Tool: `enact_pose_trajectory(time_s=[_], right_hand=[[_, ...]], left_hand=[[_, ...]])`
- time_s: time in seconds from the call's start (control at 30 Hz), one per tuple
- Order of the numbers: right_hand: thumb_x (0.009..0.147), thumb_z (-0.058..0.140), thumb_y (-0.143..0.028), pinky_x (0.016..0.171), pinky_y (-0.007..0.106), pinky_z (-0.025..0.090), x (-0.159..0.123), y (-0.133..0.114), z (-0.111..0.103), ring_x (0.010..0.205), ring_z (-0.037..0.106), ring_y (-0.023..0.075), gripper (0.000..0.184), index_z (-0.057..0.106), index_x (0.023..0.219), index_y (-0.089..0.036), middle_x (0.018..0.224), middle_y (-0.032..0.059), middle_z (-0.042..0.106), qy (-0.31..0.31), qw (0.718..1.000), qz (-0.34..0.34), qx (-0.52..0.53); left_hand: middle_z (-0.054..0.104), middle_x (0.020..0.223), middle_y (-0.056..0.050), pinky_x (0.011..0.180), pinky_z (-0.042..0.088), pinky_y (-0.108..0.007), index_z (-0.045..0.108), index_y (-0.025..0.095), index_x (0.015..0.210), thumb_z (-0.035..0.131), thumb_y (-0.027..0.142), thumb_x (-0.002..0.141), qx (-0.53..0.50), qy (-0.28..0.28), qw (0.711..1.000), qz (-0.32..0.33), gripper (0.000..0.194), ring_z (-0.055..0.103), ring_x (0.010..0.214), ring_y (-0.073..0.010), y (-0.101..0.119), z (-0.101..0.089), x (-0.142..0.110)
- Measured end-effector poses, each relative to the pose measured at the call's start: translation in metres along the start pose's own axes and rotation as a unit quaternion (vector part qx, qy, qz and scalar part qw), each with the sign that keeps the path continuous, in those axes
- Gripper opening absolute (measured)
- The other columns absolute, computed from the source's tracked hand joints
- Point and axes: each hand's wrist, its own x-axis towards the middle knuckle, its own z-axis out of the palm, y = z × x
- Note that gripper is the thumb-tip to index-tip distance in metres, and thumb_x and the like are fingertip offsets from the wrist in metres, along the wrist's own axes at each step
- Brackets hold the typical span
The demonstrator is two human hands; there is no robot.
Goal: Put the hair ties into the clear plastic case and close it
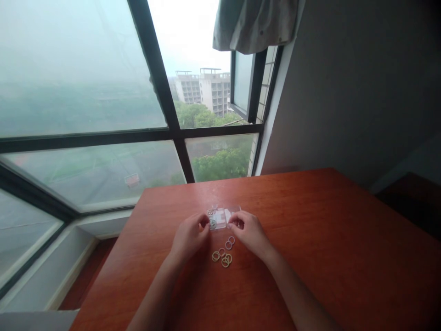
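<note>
Left hand (189,233) at box's (220,218) left end, thumb and fingertips nearly together; can't tell if it grips anything. Right hand (251,230) at box's right side, fingers curled, tips pinched close; can't tell what, if anything, is held. Box clear, on table (327,253), between both hands. Green rings (213,224) show at its left end. Nearer the person: purple rings (230,242), then pink ring (222,248) and yellow rings (222,262), loosely grouped.
</note>
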Motion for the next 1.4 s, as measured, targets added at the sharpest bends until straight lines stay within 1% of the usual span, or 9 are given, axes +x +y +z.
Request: enact_pose_trajectory(time_s=[0.1,0.23,0.4,0.53,0.6,0.9,1.13,1.4], right_hand=[[0.074,0.062,-0.014,0.060,0.022,0.039,0.000,0.001,0.000,0.064,0.055,0.0126,0.007,0.067,0.072,-0.019,0.068,-0.0002,0.063,-0.003,1.000,0.000,-0.011],[0.075,0.062,-0.015,0.062,0.022,0.040,0.000,0.004,-0.002,0.066,0.057,0.0131,0.007,0.067,0.073,-0.019,0.071,0.0004,0.065,-0.023,1.000,-0.002,-0.020],[0.073,0.062,-0.014,0.064,0.022,0.041,-0.003,0.008,-0.004,0.068,0.059,0.0134,0.010,0.069,0.076,-0.020,0.076,0.0006,0.068,-0.075,0.996,0.003,-0.039],[0.070,0.063,-0.013,0.063,0.021,0.040,-0.006,0.007,-0.008,0.068,0.059,0.0131,0.010,0.069,0.073,-0.020,0.075,0.0000,0.069,-0.129,0.990,0.001,-0.060],[0.070,0.062,-0.013,0.063,0.021,0.040,-0.007,0.006,-0.009,0.069,0.059,0.0130,0.011,0.069,0.072,-0.021,0.075,-0.0001,0.069,-0.146,0.987,0.000,-0.074],[0.071,0.066,-0.018,0.063,0.021,0.039,-0.009,0.005,-0.013,0.069,0.059,0.0127,0.006,0.070,0.075,-0.020,0.076,0.0003,0.070,-0.177,0.979,0.018,-0.098],[0.069,0.062,-0.011,0.057,0.021,0.036,-0.011,0.000,-0.014,0.065,0.058,0.0122,0.013,0.071,0.074,-0.020,0.071,-0.0013,0.068,-0.210,0.973,-0.006,-0.093],[0.071,0.066,-0.014,0.060,0.021,0.037,-0.010,0.004,-0.012,0.066,0.057,0.0126,0.008,0.071,0.074,-0.020,0.073,0.0000,0.068,-0.187,0.978,0.000,-0.091]], left_hand=[[0.066,0.075,-0.001,0.061,0.038,-0.024,0.063,0.019,0.077,0.052,0.024,0.080,0.010,-0.002,1.000,0.003,0.012,0.057,0.067,-0.0149,0.001,0.000,-0.001],[0.066,0.077,-0.002,0.061,0.038,-0.024,0.063,0.019,0.081,0.051,0.025,0.082,0.018,0.019,1.000,-0.011,0.013,0.058,0.067,-0.0153,0.000,0.000,-0.001],[0.065,0.078,-0.002,0.063,0.040,-0.025,0.064,0.019,0.083,0.050,0.026,0.082,0.005,0.052,0.999,-0.011,0.015,0.058,0.069,-0.0157,-0.002,-0.003,0.000],[0.065,0.079,-0.002,0.063,0.040,-0.025,0.063,0.020,0.081,0.051,0.025,0.082,0.002,0.051,0.999,-0.003,0.013,0.058,0.070,-0.0158,-0.002,-0.003,0.000],[0.065,0.079,-0.002,0.063,0.040,-0.025,0.062,0.020,0.080,0.051,0.025,0.082,0.001,0.047,0.999,-0.001,0.013,0.058,0.070,-0.0159,-0.002,-0.003,0.000],[0.065,0.080,-0.003,0.064,0.041,-0.026,0.062,0.019,0.080,0.049,0.025,0.083,0.001,0.041,0.999,0.006,0.014,0.059,0.073,-0.0164,-0.002,-0.004,0.000],[0.066,0.080,-0.003,0.063,0.041,-0.026,0.062,0.019,0.080,0.049,0.024,0.083,-0.002,0.024,1.000,0.012,0.014,0.059,0.073,-0.0167,0.002,-0.006,0.000],[0.066,0.080,-0.003,0.064,0.041,-0.026,0.062,0.019,0.080,0.049,0.023,0.083,0.001,0.021,1.000,0.016,0.014,0.059,0.074,-0.0166,0.002,-0.006,-0.002]])
